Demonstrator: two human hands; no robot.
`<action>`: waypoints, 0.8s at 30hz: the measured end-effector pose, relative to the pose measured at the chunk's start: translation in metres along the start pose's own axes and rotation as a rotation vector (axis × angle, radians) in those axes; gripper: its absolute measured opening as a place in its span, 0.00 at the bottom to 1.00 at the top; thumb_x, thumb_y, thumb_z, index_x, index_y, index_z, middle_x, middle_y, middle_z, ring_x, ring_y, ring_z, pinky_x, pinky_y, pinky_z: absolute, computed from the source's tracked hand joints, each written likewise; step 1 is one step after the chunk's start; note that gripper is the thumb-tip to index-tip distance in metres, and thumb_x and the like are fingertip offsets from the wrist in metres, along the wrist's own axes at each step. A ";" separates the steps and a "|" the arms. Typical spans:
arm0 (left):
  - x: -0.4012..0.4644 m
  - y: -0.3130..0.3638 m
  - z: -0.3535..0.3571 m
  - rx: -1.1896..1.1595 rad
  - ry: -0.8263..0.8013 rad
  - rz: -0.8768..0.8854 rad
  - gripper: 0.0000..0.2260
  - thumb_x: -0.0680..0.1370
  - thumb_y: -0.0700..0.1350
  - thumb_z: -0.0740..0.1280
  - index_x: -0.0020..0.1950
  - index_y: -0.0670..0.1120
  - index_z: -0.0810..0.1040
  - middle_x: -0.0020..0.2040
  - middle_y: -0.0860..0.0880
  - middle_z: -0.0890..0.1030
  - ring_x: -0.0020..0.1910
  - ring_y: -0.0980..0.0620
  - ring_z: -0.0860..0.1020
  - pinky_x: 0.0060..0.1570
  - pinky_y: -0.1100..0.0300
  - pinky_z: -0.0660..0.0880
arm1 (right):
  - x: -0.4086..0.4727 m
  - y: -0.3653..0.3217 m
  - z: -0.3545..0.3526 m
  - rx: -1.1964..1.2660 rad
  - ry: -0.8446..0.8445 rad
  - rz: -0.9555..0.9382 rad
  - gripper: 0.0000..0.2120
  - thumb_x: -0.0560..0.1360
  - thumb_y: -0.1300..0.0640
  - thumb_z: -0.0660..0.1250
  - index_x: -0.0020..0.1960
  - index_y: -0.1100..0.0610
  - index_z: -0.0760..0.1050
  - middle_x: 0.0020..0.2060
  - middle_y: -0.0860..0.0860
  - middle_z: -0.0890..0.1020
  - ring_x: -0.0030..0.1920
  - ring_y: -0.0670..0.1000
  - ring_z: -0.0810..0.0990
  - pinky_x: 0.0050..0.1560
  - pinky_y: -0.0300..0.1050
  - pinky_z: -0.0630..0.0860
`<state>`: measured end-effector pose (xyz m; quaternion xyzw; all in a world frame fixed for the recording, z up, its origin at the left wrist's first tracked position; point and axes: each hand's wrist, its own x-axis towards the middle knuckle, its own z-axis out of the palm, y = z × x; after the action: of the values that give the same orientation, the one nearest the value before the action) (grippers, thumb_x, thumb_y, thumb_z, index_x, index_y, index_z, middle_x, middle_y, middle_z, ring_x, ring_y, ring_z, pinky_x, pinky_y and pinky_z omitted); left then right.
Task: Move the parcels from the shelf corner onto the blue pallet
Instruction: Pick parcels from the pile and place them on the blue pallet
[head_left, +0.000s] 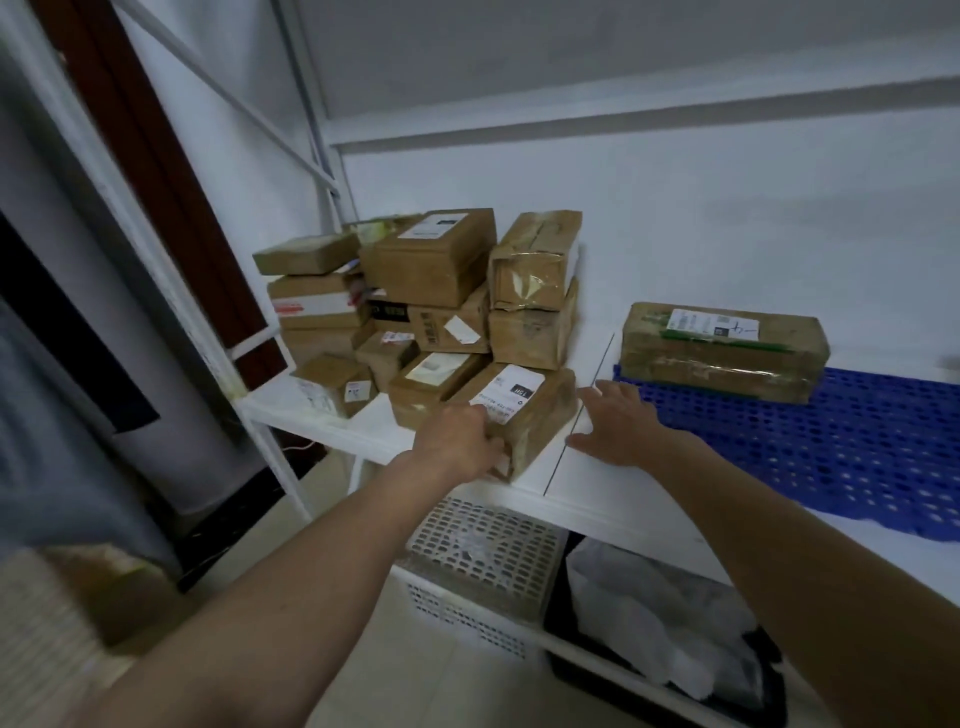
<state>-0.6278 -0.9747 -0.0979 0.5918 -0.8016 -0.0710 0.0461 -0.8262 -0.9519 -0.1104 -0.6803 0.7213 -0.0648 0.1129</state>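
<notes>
Gripping the near corner of a taped brown cardboard parcel (519, 415), the left hand (460, 441) curls round it while the right hand (618, 423) hovers beside it, fingers spread and holding nothing. Behind that parcel, more rectangular cartons (415, 296) are heaped on the smooth white shelf (587, 493). Right of it, a perforated blue pallet (872, 447) carries one long tape-wrapped box (722, 351); below, a white lattice basket (478, 566) holds crumpled plastic.

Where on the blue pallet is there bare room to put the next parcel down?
The blue pallet is bare in front of and right of the long parcel at its back left. The shelf corner stack is crowded; the left hand grips the front parcel.
</notes>
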 end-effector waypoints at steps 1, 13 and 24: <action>-0.005 -0.005 -0.003 -0.008 0.002 -0.014 0.17 0.77 0.52 0.62 0.64 0.49 0.76 0.62 0.46 0.77 0.60 0.45 0.75 0.55 0.54 0.75 | -0.003 -0.006 -0.001 0.008 0.011 -0.011 0.35 0.77 0.43 0.63 0.77 0.55 0.53 0.75 0.55 0.56 0.75 0.60 0.53 0.71 0.63 0.57; -0.006 -0.062 -0.015 -0.087 0.025 -0.089 0.16 0.78 0.53 0.62 0.61 0.46 0.78 0.61 0.44 0.78 0.60 0.44 0.75 0.55 0.55 0.74 | 0.011 -0.056 -0.012 0.033 0.009 -0.015 0.28 0.75 0.50 0.63 0.72 0.56 0.61 0.69 0.57 0.64 0.69 0.61 0.60 0.67 0.58 0.62; 0.078 -0.152 -0.067 -0.306 0.040 -0.146 0.30 0.74 0.52 0.70 0.72 0.45 0.64 0.67 0.43 0.73 0.63 0.43 0.73 0.60 0.52 0.73 | 0.095 -0.152 -0.035 0.381 0.120 -0.116 0.23 0.76 0.51 0.65 0.69 0.55 0.67 0.62 0.52 0.75 0.62 0.54 0.74 0.62 0.52 0.72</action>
<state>-0.4971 -1.0972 -0.0583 0.6358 -0.7353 -0.1838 0.1462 -0.6922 -1.0590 -0.0463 -0.6819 0.6610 -0.2471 0.1925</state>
